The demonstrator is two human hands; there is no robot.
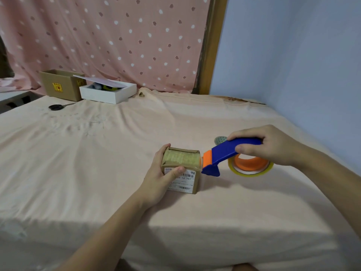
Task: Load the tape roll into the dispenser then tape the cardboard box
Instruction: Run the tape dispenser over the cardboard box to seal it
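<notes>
One dispenser [224, 155], one box [182, 167]

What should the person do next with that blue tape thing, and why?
Probably tilt the dispenser down and pull it away to cut the tape. Its orange blade end sits at the box's right top edge, tape already covers the box top, the roll is loaded, and the left hand steadies the box while the right hand grips the handle.

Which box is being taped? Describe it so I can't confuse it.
On the peach sheet, look near the front centre, under the left hand. The small cardboard box there is closed, with a white barcode label; the far-left cardboard box stands open.
</notes>
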